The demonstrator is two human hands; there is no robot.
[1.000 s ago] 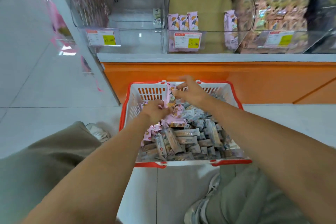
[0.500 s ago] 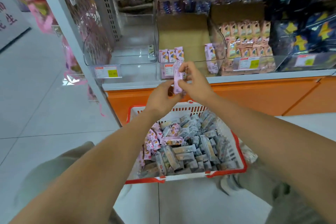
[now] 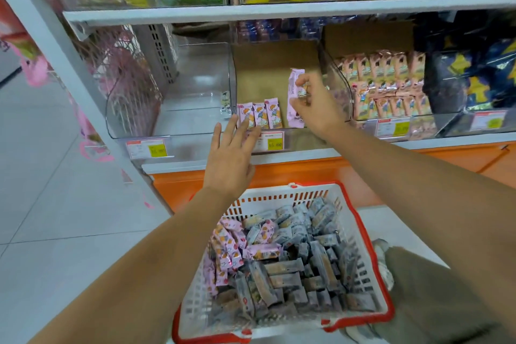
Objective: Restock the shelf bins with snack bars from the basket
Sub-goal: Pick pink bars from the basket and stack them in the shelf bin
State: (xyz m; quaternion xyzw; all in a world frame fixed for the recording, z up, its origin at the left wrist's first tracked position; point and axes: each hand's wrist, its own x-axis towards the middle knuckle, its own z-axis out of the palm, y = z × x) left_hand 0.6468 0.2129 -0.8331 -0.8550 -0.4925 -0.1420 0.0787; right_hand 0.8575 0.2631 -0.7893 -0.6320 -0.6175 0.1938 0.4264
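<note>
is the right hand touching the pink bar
Touching: the head view shows the right hand pinching the pink bar between fingers and thumb.

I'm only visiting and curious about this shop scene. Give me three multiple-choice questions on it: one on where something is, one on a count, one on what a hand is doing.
1. Where is the pink bar that the right hand pinches?
A. At the middle bin
B. Lying on the floor
C. In the far-left bin

2. How many bars make up the row of pink bars standing at that bin's left side?
A. One
B. Three
C. Six

3. How is the left hand?
A. Open, fingers spread
B. Gripping a bar
C. Clenched in a fist

Answers:
1 A: the bar is held upright in front of the bin's brown back.
2 B: three wrappers stand side by side.
3 A: its fingers are straight and hold nothing.
</note>
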